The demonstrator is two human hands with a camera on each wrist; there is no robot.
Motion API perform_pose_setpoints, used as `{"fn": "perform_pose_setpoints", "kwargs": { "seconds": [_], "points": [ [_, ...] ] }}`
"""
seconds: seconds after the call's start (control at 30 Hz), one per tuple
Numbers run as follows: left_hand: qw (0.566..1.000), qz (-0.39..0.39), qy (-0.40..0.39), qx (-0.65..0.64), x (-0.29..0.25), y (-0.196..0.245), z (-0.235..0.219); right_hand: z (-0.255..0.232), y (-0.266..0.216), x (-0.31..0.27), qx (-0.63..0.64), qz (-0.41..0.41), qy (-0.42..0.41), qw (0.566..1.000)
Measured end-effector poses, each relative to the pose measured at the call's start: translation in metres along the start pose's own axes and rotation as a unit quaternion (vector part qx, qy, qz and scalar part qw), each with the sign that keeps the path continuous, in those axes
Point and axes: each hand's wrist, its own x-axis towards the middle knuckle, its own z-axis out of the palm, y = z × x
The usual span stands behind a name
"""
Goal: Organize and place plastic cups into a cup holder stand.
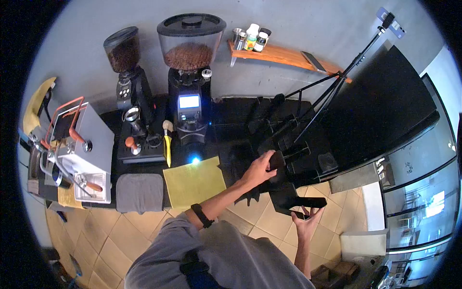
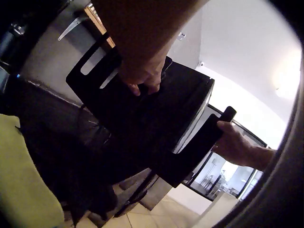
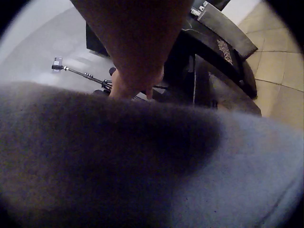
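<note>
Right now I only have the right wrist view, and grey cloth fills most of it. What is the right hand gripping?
Observer: From the left wrist view, the right hand grips one end of a black frame.
Operator: Good. And is there any loose cloth on the counter near the left hand?
Observer: Yes, the head view shows a yellow cloth at the counter's near edge, on the left side of the left hand.
</note>
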Motion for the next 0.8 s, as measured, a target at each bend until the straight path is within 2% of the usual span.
{"fn": "perform_pose_setpoints", "kwargs": {
  "seconds": [0.03, 0.1, 0.23, 0.3, 0.33, 0.37, 0.4, 0.43, 0.5, 0.57, 0.6, 0.63, 0.67, 0.7, 0.77, 0.8],
  "points": [
    [0.999, -0.022, -0.025, -0.006, -0.010, 0.015, 0.003, -0.007, -0.009, -0.006, 0.003, -0.002, -0.002, 1.000],
    [1.000, -0.018, -0.016, 0.004, -0.034, 0.041, 0.012, -0.028, -0.030, -0.026, 0.047, 0.138, -0.009, 0.989],
    [0.999, -0.002, -0.019, 0.037, -0.080, 0.072, 0.034, -0.062, -0.024, -0.067, 0.077, 0.133, -0.023, 0.988],
    [0.999, -0.012, -0.017, 0.045, -0.112, 0.088, 0.046, -0.082, -0.015, -0.090, 0.168, 0.126, -0.008, 0.978],
    [0.998, 0.000, 0.014, 0.060, -0.141, 0.103, 0.054, -0.104, -0.019, -0.105, 0.168, 0.168, -0.052, 0.970],
    [0.996, 0.034, 0.040, 0.077, -0.155, 0.111, 0.059, -0.115, -0.010, -0.117, 0.170, 0.171, -0.055, 0.969],
    [0.996, 0.047, 0.044, 0.061, -0.154, 0.111, 0.060, -0.115, 0.000, -0.113, 0.164, 0.105, -0.056, 0.979],
    [0.995, 0.028, 0.062, 0.069, -0.180, 0.124, 0.059, -0.129, 0.009, -0.120, 0.161, 0.044, -0.083, 0.983],
    [0.998, 0.014, 0.057, 0.034, -0.194, 0.142, 0.053, -0.145, 0.018, -0.123, 0.191, 0.042, -0.113, 0.974],
    [0.995, -0.028, 0.081, 0.048, -0.237, 0.179, 0.034, -0.144, 0.000, -0.127, 0.251, 0.020, -0.158, 0.955],
    [0.994, -0.016, 0.096, 0.052, -0.259, 0.183, 0.028, -0.149, -0.009, -0.142, 0.232, 0.026, -0.169, 0.958],
    [0.989, -0.014, 0.131, 0.070, -0.273, 0.184, 0.029, -0.142, -0.034, -0.140, 0.313, 0.021, -0.200, 0.928],
    [0.983, -0.028, 0.163, 0.079, -0.301, 0.191, 0.019, -0.135, -0.036, -0.148, 0.313, 0.013, -0.237, 0.920],
    [0.984, -0.023, 0.159, 0.077, -0.295, 0.195, 0.015, -0.138, -0.030, -0.143, 0.308, 0.007, -0.233, 0.922],
    [0.970, -0.039, 0.216, 0.107, -0.333, 0.198, 0.005, -0.129, -0.006, -0.145, 0.278, -0.004, -0.325, 0.904],
    [0.966, -0.043, 0.227, 0.113, -0.346, 0.205, 0.008, -0.128, -0.008, -0.151, 0.289, -0.023, -0.319, 0.903]
  ]
}}
